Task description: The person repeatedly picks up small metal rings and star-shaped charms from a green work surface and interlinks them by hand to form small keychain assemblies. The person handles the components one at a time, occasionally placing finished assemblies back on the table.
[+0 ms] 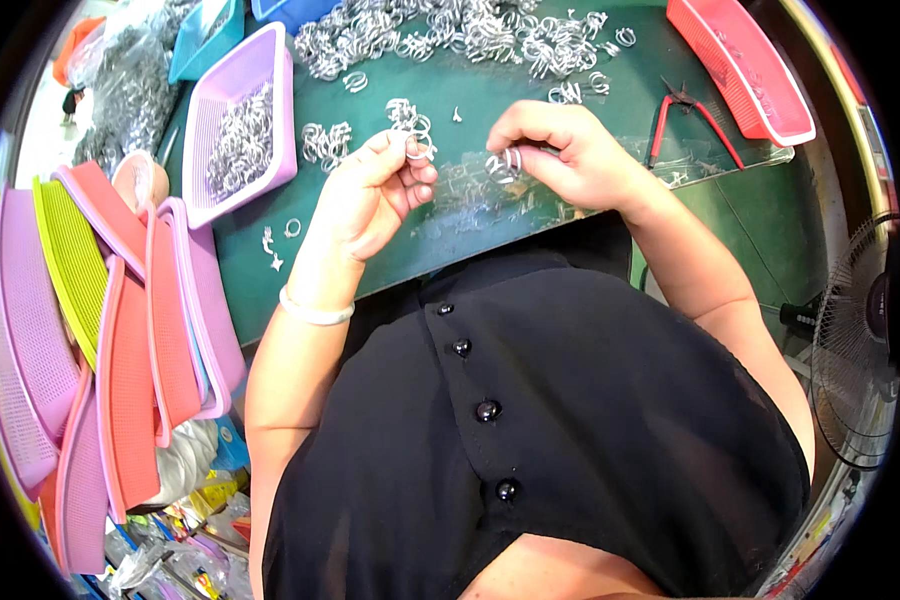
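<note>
Between the thumb and fingers of my left hand [378, 190] a silvery metal ring [422, 150] is pinched, above the front part of the green table. My right hand [570, 150], a short way to the right, is closed on a few silvery rings [503, 166] that hang at its fingertips. Just beyond the left hand lies a small cluster of rings [406, 116]. Another small cluster [327, 145] rests to its left. A single ring [292, 228] and small star-shaped pieces [275, 262] lie by my left wrist.
A large heap of rings [450, 35] covers the table's far side. At left stand a purple basket [288, 130] of metal pieces and stacked plastic baskets [130, 370]. Red-handled pliers [682, 100] and a red basket [792, 130] are at right, with a fan [855, 340] nearer.
</note>
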